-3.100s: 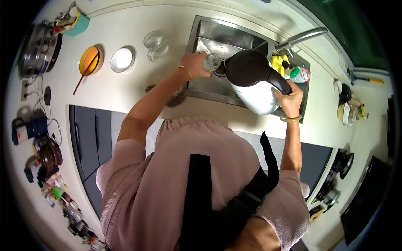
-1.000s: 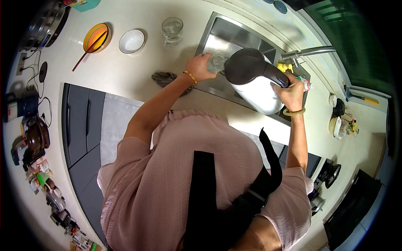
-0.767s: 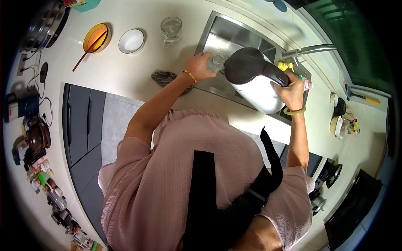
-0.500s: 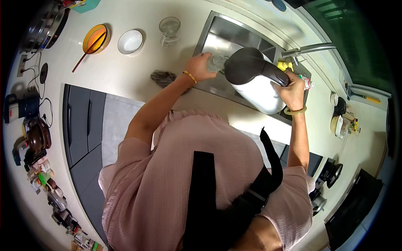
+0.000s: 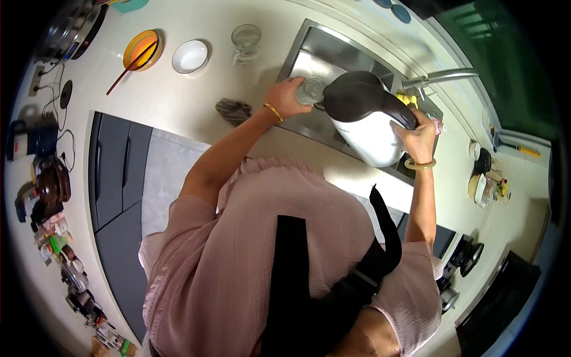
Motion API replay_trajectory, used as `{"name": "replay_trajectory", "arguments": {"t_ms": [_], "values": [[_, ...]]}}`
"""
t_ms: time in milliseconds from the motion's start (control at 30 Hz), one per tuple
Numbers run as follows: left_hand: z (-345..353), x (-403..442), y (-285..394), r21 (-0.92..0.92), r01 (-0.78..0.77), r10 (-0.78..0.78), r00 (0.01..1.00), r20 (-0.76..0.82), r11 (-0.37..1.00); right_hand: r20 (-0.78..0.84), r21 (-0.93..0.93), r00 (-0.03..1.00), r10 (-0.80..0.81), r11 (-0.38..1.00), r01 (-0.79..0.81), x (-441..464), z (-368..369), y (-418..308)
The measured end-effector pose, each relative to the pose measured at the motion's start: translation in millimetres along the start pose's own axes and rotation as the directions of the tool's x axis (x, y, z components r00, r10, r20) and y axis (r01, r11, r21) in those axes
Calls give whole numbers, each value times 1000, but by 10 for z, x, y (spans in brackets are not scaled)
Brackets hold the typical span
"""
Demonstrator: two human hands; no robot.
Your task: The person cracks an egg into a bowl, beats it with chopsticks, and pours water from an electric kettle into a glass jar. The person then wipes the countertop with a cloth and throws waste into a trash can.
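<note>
Over the left part of the metal sink (image 5: 302, 52), my left hand (image 5: 286, 98) is closed around a clear drinking glass (image 5: 310, 91). My right hand (image 5: 419, 137) grips the dark handle of a white kettle (image 5: 369, 141) with a dark lid. The kettle is tilted, its spout end close beside the rim of the glass. Whether water is flowing between them I cannot make out. A crumpled grey-brown cloth (image 5: 233, 112) lies on the counter just left of my left wrist.
On the counter to the left stand a glass mug (image 5: 245, 38), a white bowl (image 5: 190, 56) and an orange bowl (image 5: 143, 50) with chopsticks (image 5: 132, 68) across it. The faucet (image 5: 446, 76) reaches over the sink's far right, near a yellow pump bottle (image 5: 407, 100).
The view has shifted slightly. Both hands keep their grips, and the glass and kettle remain close together above the sink with little visible movement.
</note>
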State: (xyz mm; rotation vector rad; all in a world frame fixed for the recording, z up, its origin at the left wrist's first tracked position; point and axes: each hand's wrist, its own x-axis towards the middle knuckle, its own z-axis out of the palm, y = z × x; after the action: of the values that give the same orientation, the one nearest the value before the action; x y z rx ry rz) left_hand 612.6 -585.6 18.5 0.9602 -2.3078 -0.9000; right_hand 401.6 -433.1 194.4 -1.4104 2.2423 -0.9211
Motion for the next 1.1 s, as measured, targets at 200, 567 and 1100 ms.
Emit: {"name": "replay_trajectory", "arguments": {"t_ms": [200, 567, 1100], "values": [[-139, -162, -24, -108, 53, -68, 989, -134, 993, -112, 151, 993, 35, 988, -18, -50, 168, 382], [-1303, -1050, -133, -147, 393, -420, 843, -335, 907, -45, 479, 985, -166, 861, 168, 336, 632, -580], [-3401, -3673, -1370, -93, 667, -504, 457, -733, 740, 94, 713, 918, -385, 669, 207, 381, 3108, -3578]]}}
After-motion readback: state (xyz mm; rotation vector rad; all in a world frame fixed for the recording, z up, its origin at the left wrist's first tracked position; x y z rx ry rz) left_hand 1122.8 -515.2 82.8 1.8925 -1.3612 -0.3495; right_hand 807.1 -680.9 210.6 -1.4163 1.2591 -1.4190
